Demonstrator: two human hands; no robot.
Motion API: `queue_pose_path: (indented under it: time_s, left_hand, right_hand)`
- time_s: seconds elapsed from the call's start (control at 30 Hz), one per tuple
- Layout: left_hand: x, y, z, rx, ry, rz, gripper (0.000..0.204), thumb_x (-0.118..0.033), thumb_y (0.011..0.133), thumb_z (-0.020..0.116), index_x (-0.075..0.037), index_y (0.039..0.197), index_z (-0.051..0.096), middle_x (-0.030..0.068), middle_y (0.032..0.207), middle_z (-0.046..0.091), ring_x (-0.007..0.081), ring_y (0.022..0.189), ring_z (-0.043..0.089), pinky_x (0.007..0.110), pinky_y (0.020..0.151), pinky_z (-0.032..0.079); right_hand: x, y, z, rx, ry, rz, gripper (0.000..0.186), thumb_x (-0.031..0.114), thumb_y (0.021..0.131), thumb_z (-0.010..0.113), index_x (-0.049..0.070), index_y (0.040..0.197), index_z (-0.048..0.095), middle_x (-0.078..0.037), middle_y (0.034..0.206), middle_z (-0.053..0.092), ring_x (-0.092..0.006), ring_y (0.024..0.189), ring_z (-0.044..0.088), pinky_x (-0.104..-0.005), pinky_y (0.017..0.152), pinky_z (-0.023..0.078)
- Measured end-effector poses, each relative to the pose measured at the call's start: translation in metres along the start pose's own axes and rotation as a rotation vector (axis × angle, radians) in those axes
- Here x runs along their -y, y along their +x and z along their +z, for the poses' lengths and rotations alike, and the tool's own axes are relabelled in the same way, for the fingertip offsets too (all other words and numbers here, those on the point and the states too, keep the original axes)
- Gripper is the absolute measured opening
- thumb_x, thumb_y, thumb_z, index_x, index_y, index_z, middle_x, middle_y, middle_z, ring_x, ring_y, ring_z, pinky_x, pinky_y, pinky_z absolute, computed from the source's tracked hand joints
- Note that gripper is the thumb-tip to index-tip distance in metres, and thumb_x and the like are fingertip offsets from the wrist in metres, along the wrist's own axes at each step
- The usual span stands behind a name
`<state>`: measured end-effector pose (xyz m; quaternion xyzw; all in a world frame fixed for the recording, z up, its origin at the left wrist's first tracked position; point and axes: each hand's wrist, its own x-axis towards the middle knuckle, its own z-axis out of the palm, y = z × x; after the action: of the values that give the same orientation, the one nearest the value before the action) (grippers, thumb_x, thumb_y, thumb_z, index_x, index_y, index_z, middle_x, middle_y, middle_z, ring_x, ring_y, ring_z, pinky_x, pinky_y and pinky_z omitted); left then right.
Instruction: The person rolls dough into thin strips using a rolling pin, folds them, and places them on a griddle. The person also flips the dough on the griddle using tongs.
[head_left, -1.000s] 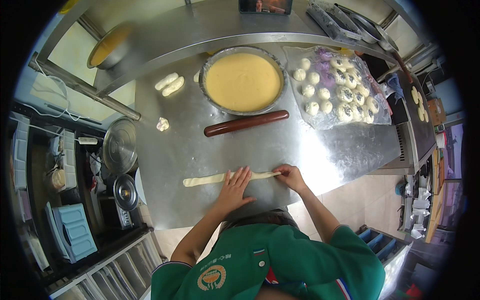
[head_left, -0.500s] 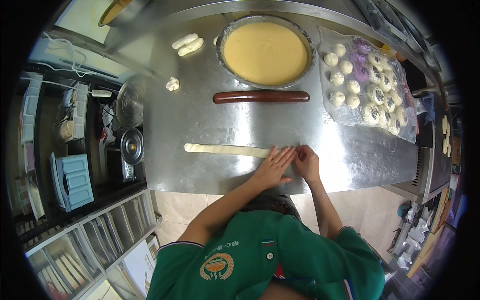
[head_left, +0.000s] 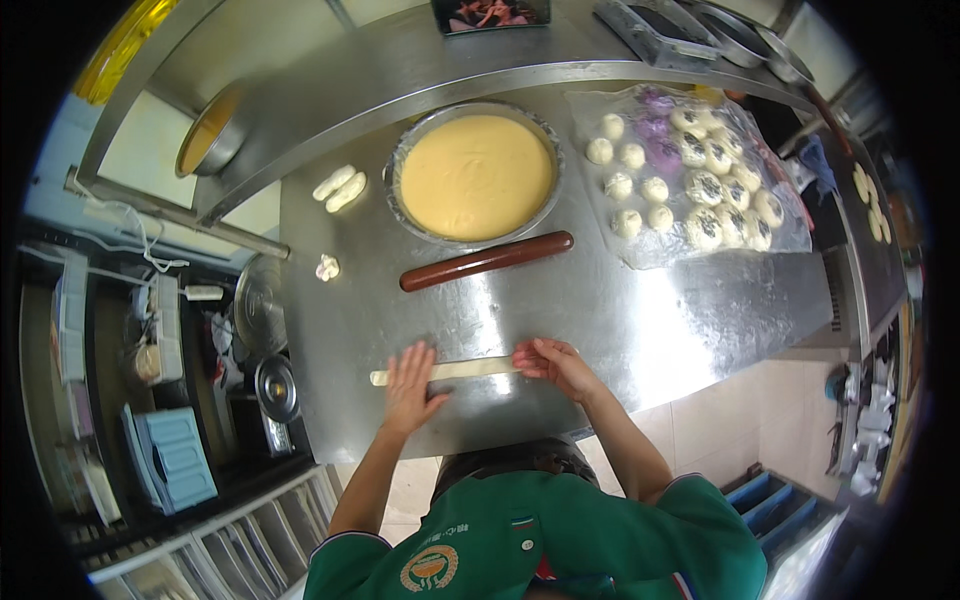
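A long, flat dough strip (head_left: 468, 368) lies near the front of the steel worktable (head_left: 355, 315). My left hand (head_left: 408, 395) rests over its left part, fingers outstretched and apart. At the strip's right end, my right hand (head_left: 552, 368) has curled fingers around the dough. Above both hands lies a brown rolling pin (head_left: 485, 262), and behind it a large bowl of yellow batter (head_left: 475, 175). A small dough lump (head_left: 328, 267) and two short dough pieces (head_left: 345, 192) sit to the left.
Many round dough pieces (head_left: 704, 228) rest on plastic sheeting at the right, some dark-topped. A steel shelf (head_left: 365, 70) runs behind, holding a bowl (head_left: 210, 135), trays and a screen. A griddle with pale pieces (head_left: 868, 205) is far right; lids (head_left: 275, 388) and racks stand left.
My left hand has moved left along the strip, away from my right hand, with its fingers spread wider. My right hand has shifted slightly left. The view has also shifted.
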<state>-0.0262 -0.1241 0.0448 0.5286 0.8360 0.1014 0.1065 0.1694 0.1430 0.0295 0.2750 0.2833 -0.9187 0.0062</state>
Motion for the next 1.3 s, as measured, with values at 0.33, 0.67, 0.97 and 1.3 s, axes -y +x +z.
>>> queue_pose_path:
  time_s: [0.33,0.67,0.97,1.3]
  left_hand:
    - [0.096,-0.045,0.005,0.091,-0.081,0.181,0.088,-0.055,0.085,0.063,-0.007,0.152,0.031,0.0127,0.159,0.027,0.0358,0.146,0.026,0.056,0.117,0.017]
    - [0.133,-0.071,-0.008,0.09,-0.083,0.295,0.083,-0.047,0.087,0.064,-0.003,0.15,0.033,0.0144,0.157,0.031,0.0341,0.145,0.028,0.056,0.117,0.019]
    - [0.139,-0.074,0.001,-0.009,-0.139,0.27,0.071,-0.035,0.088,0.065,-0.002,0.146,0.039,0.0181,0.155,0.033,0.039,0.142,0.031,0.064,0.114,0.017]
    - [-0.127,0.021,0.022,0.132,-1.575,-0.112,0.06,-0.031,0.102,0.045,-0.007,0.154,0.027,0.0141,0.158,0.03,0.0283,0.146,0.028,0.042,0.118,0.022]
  right_hand:
    - [-0.064,0.014,0.116,-0.653,-1.676,-0.906,0.058,0.034,0.097,0.059,0.005,0.144,0.042,-0.021,0.15,0.04,-0.0355,0.141,0.037,-0.0527,0.112,0.033]
    - [-0.098,0.025,0.069,-0.932,-1.886,-0.543,0.088,0.046,0.088,0.065,0.001,0.152,0.025,-0.022,0.16,0.02,-0.0385,0.147,0.02,-0.0552,0.118,0.016]
    - [-0.09,-0.001,0.039,-1.083,-1.839,-0.408,0.087,0.048,0.089,0.062,-0.002,0.15,0.027,-0.022,0.159,0.021,-0.0372,0.148,0.02,-0.0533,0.119,0.017]
    - [-0.035,-0.153,0.072,-0.935,-1.445,-1.28,0.08,0.044,0.087,0.065,0.0,0.147,0.035,-0.025,0.151,0.037,-0.0454,0.142,0.03,-0.058,0.115,0.021]
